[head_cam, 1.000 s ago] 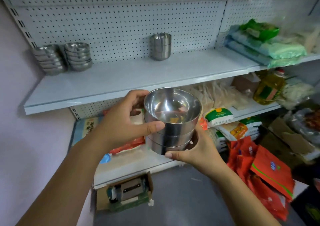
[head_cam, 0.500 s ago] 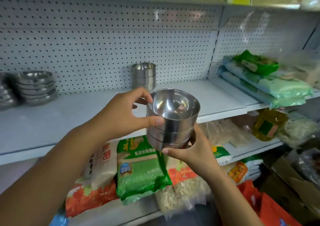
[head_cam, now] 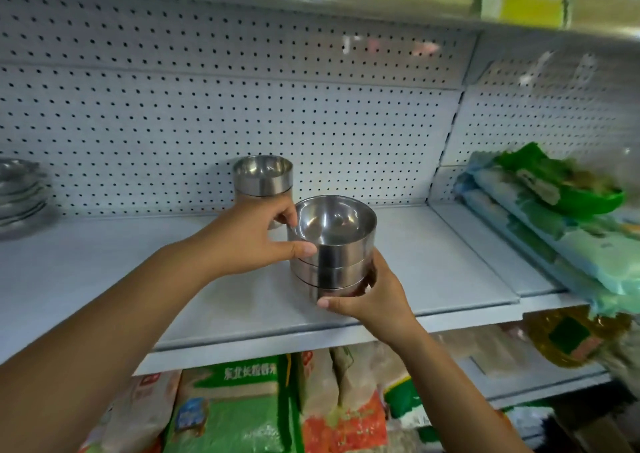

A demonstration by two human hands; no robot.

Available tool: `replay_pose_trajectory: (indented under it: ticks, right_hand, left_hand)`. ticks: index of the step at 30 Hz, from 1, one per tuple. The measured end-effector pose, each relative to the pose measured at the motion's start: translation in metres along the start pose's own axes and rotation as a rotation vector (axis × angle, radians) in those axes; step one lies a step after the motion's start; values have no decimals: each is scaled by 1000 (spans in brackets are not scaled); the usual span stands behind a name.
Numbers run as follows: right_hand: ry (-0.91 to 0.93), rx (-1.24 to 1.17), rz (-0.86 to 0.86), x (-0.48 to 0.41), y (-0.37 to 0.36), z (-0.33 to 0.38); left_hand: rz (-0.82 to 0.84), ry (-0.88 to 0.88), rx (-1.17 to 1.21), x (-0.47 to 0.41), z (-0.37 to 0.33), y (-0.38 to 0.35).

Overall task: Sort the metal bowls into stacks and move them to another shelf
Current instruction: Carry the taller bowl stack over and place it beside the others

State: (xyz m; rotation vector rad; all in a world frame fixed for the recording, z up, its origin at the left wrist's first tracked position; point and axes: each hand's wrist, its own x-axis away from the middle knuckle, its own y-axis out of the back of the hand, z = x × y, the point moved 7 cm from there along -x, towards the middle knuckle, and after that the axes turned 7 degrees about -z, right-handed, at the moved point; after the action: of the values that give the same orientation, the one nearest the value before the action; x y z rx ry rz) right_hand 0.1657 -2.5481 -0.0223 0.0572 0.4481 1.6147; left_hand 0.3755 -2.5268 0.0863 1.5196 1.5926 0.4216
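Fingers of both hands clamp a bowl stack over the shelf.
Left hand (head_cam: 249, 241) grips the top bowl's rim, thumb on the near wall; right hand (head_cam: 374, 300) cups the base of the stack (head_cam: 334, 248), which sits above the middle of the shelf (head_cam: 433, 262), near its front edge; whether it touches cannot be told. A second stack (head_cam: 263, 177) stands at the back edge, just behind the left hand. Wider bowls (head_cam: 20, 192) sit at the far left. Green bags (head_cam: 554, 210) lie at the right end.
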Motion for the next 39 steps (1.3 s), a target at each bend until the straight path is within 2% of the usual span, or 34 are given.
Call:
replay_pose_trajectory:
  ticks: [5,12,21,30,36,39]
  right_hand:
    - [5,-7,-24,-32,-7,-22]
    - [-36,-19,-66,-65,-11,-45]
    - [-45,-40,-109,-131,-27,-54]
    - [-114,2,-102,-185,-39,-69]
    - [-141,62,-86,-206,-46,-69]
    - [-142,60,-76,-210,-47,-68]
  left_hand:
    - [-19,-3,42,-21,23,-23]
    - [-90,-63,-22,-54,34,-40]
    - [-288,-246,-276,-111,41,-38]
    - [-227,-347,-498,-150,60,-39]
    - [-130,-334,-670,-152,72,-46]
    - [-92,-300,-677,-152,76,-48]
